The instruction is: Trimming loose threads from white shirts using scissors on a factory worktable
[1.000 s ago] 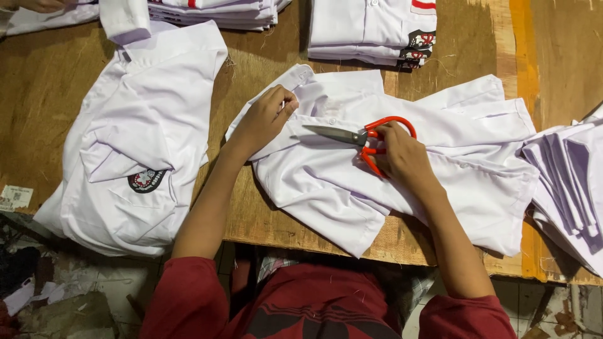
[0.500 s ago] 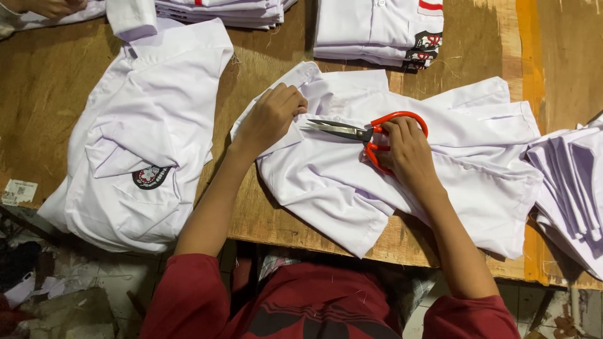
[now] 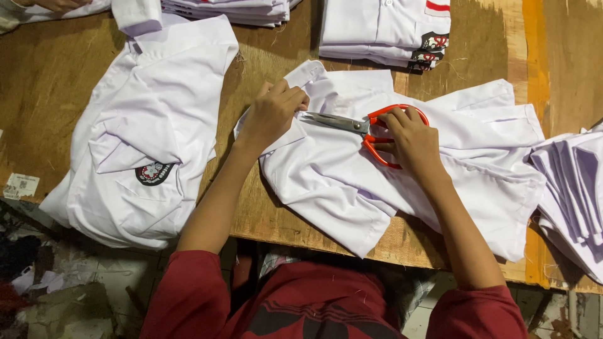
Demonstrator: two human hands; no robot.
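Note:
A white shirt (image 3: 352,182) lies spread on the wooden table (image 3: 50,94) in front of me. My left hand (image 3: 271,113) presses and pinches the cloth near its collar end. My right hand (image 3: 411,141) grips red-handled scissors (image 3: 361,127), whose steel blades point left toward my left hand and lie flat on the shirt. The blade tips sit just right of my left fingers.
Another white shirt with a dark chest badge (image 3: 135,144) hangs over the table's left edge. Folded white shirts are stacked at the top centre (image 3: 232,9) and top right (image 3: 383,28). More white cloth (image 3: 575,194) piles at the right. Another person's hand (image 3: 53,5) shows top left.
My left hand has slid slightly right along the collar, closer to the scissor tips. The right hand and scissors have barely moved.

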